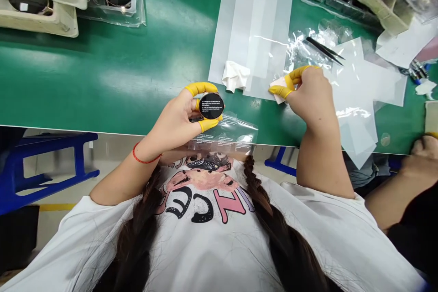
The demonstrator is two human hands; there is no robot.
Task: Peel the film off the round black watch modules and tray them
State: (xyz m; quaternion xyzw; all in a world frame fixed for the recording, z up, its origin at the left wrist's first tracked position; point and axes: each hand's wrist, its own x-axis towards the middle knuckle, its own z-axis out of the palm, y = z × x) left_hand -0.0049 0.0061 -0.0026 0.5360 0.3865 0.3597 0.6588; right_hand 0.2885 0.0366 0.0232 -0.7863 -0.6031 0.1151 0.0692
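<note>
My left hand point(181, 121), with yellow finger cots, grips a round black watch face point(211, 106) by its edge. White printed text shows on the watch face. Under that hand, near the table's front edge, lies a clear sheet of printed film stickers point(236, 134). To the right, my right hand point(308, 93), also in yellow finger cots, pinches a small white cloth or pad point(279, 87) at the table surface. Between the hands sits a crumpled white cloth point(235, 76), on the end of a long translucent sheet point(255, 23).
Black tweezers point(325, 50) rest on clear film scraps at the right, beside white backing sheets point(356, 77). Trays point(68, 20) holding round dark parts stand at the back left; more trays point(379, 2) are at the back right. Another person's hand point(424, 157) is at the far right.
</note>
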